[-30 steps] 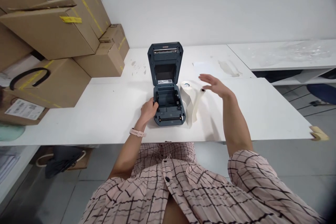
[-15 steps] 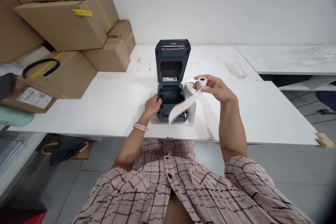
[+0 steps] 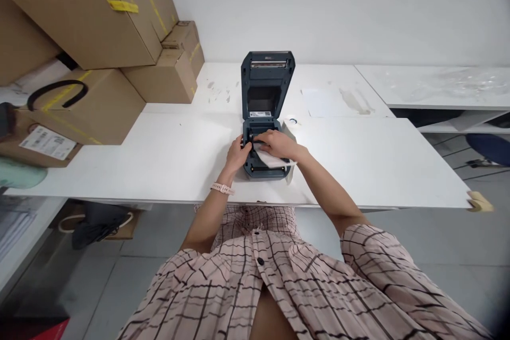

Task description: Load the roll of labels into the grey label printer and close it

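Observation:
A dark label printer (image 3: 268, 85) stands on the white table with its lid raised. My left hand (image 3: 238, 154) holds the left side of its base, thumb over the rim. Inside the printer's bay, my right hand (image 3: 277, 143) is closed around the paper roll, which its fingers mostly hide. A loose strip of white paper (image 3: 273, 160) hangs from under that hand across the printer's front. Beside the printer's right side lies another white roll (image 3: 292, 123), with paper trailing towards the table's front.
Cardboard boxes (image 3: 91, 26) are stacked at the left of the table (image 3: 167, 170). A sheet of paper lies behind on the right, and clear plastic wrap (image 3: 450, 82) is on the far right surface. A blue stool (image 3: 490, 149) stands beyond the right edge.
My right hand has moved left and down from beside the printer into its open bay, with the paper roll. My left hand stays at the printer's left side.

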`<state>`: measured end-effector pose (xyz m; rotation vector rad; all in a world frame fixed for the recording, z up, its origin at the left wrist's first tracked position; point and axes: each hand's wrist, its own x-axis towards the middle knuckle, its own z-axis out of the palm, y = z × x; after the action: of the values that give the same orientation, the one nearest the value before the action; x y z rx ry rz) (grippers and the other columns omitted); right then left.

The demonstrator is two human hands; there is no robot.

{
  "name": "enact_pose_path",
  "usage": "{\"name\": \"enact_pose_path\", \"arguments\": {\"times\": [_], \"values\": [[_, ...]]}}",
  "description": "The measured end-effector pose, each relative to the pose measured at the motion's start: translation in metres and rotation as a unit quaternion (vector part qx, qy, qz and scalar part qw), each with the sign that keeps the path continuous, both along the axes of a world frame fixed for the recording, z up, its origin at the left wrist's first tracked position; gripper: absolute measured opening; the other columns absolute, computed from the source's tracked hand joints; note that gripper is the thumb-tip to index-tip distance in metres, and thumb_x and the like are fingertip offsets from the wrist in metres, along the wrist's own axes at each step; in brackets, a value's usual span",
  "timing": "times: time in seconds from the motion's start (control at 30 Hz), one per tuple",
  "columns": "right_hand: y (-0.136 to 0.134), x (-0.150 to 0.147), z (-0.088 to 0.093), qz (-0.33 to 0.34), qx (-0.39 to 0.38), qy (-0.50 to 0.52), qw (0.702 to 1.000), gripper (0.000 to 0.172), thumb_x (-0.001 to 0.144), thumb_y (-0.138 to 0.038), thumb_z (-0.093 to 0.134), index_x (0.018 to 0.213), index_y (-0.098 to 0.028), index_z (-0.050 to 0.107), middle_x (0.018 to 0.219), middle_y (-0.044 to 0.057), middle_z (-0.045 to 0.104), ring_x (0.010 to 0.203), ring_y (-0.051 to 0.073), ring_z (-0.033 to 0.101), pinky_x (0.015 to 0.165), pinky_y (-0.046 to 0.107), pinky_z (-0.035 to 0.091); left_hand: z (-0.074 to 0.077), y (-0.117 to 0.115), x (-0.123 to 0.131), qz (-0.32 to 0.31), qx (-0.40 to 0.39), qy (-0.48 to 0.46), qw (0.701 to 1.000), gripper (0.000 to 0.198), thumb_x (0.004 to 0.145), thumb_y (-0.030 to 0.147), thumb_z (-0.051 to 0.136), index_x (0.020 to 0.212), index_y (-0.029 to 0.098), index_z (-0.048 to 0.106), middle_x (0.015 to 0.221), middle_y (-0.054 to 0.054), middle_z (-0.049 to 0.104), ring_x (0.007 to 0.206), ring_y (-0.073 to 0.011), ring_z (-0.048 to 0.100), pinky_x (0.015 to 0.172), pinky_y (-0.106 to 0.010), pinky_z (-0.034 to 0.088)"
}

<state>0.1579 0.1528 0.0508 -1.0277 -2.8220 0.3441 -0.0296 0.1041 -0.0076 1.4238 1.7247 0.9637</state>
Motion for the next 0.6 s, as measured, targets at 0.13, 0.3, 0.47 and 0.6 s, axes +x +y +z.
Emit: {"name": "enact_pose_path", "arguments": {"times": [0.13,0.3,0.47,0.6], "values": [[-0.033,0.012,-0.009,-0.011,0.021,0.110,0.994,0.032,0.102,-0.024,0.048,0.112,-0.018,0.078,0.118,0.013,0.077,0.108,0.034,0.067,0.093,0.052,0.057,-0.002,0.001,0.001,-0.002,0.006,-0.041,0.999,0.050,0.094,0.034,0.056,0.141,0.018,0.059,0.139,-0.013,0.068,0.117,-0.0261,0.068,0.100,-0.038,0.054],[-0.078,0.026,-0.021,-0.029,0.025,0.180,0.983,0.036,0.107,-0.027,0.044,0.120,-0.021,0.077,0.130,0.013,0.075,0.119,0.033,0.070,0.102,0.056,0.058,0.001,-0.003,0.003,-0.009,-0.008,-0.107,0.994,0.054,0.093,0.035,0.058,0.144,0.018,0.055,0.144,-0.013,0.066,0.123,-0.0252,0.066,0.100,-0.034,0.054],[-0.100,0.034,-0.029,-0.042,0.039,0.216,0.975,0.034,0.108,-0.024,0.045,0.123,-0.021,0.076,0.136,0.011,0.074,0.132,0.031,0.067,0.111,0.056,0.054,0.002,-0.004,0.002,-0.014,-0.010,-0.152,0.988,0.056,0.092,0.036,0.061,0.144,0.018,0.055,0.146,-0.014,0.064,0.122,-0.0272,0.066,0.100,-0.037,0.054],[-0.101,0.048,-0.026,-0.015,0.005,0.187,0.982,0.039,0.108,-0.017,0.039,0.130,-0.024,0.071,0.147,0.006,0.068,0.143,0.026,0.059,0.120,0.057,0.047,0.001,-0.002,-0.001,-0.041,-0.003,-0.156,0.987,0.054,0.092,0.036,0.059,0.143,0.018,0.058,0.143,-0.014,0.066,0.120,-0.0294,0.067,0.100,-0.042,0.054]]}}
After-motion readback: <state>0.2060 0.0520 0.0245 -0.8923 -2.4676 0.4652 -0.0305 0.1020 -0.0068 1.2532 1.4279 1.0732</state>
